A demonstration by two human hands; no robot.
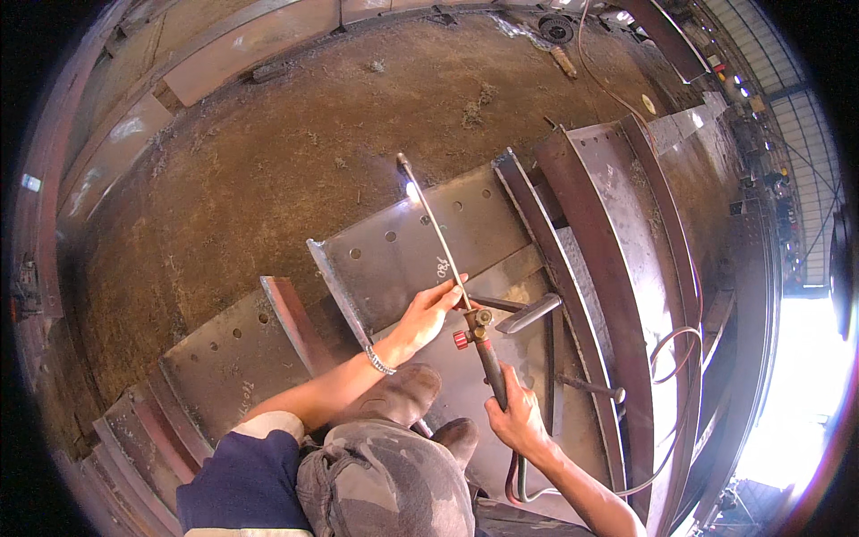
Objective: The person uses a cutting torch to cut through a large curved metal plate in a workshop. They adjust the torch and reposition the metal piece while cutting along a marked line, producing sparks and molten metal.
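Observation:
A gas cutting torch (489, 356) runs diagonally away from me, with a long thin tube, brass valves and a red knob. My right hand (521, 419) is wrapped round its dark handle. Farther up, my left hand (428, 315) is closed, its fingers pinching the tube just ahead of the valves. The torch's bent head (402, 161) is over the far edge of a grey steel beam (394, 268) with a row of round holes and chalk marks. A bright white glow (412, 191) shows at that edge, beside the tube.
A hammer (530, 314) lies on the steel close to the torch valves. To the right, a metal rod with a round end (592, 388) rests near reddish-brown beams (617, 206). Hoses (658, 465) trail off right. More beams (215, 345) stand left; brown ground (268, 170) stretches beyond.

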